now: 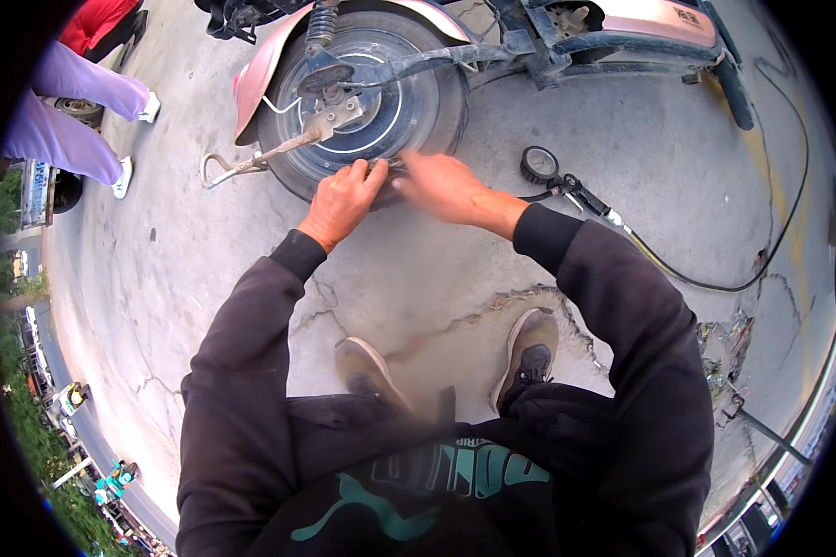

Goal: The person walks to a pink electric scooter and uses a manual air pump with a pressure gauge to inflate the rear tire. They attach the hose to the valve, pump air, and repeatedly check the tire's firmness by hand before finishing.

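Note:
Both of my hands meet at the near rim of a scooter's wheel, which has a black tyre and a dark hub with pale rings. My left hand has its thumb and fingers drawn together at the tyre's lower edge. What lies between those fingers is too small to make out. Close beside it, my right hand is blurred, its fingertips near the same spot. A tyre inflator with a round gauge lies on the concrete to the right, and its short hose runs behind my right wrist.
A rusty kickstand juts out left of the wheel. Above are a shock absorber, a pink fender and the scooter's frame. A black air hose curves across the cracked ground. Someone in purple trousers stands at the left.

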### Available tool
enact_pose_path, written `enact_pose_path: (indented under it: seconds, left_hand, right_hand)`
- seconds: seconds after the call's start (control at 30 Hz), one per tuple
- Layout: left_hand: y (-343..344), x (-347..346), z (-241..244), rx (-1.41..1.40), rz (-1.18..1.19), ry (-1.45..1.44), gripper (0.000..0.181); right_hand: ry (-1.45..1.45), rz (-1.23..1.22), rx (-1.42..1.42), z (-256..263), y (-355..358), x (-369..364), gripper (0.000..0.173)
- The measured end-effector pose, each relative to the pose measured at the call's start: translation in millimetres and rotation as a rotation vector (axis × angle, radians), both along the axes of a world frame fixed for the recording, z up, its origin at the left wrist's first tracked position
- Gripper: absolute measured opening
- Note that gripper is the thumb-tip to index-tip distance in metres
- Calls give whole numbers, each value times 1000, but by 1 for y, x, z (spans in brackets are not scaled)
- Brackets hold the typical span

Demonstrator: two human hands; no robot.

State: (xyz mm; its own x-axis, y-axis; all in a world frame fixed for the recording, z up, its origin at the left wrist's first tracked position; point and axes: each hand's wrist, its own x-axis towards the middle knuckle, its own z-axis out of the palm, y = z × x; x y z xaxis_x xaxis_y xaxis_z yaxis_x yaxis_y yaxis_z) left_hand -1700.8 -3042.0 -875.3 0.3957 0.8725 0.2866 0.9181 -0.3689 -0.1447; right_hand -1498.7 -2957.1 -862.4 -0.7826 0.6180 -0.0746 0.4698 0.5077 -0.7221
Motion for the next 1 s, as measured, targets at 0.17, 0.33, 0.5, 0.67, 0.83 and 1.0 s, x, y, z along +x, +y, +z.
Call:
enact_pose_path:
  seconds: [0.17, 0.33, 0.5, 0.67, 0.83, 1.0]
  left_hand:
    - [-1, 0, -2, -12, 19, -28, 36]
    - [-7, 1, 0, -28, 98, -153, 27]
    - [-2, -2, -7, -5, 77, -197, 22]
    - [-19, -14, 3, -25, 159, -413, 24]
    - [-24, -19, 3, -112, 222, -762, 27]
    - [-27, -27, 5, -76, 291, -627, 19]
  right_hand:
    - [385, -125, -41, -32, 0, -7, 26]
    - [305, -120, -125, -27, 4, -8, 26]
    - [249, -124, 25, -23, 29, 11, 28]
    - [-56, 357, -256, 20, -24, 55, 33]
    - [-600, 613, -67, -55, -126, 119, 28]
    - [-826, 635, 70, -97, -131, 178, 19]
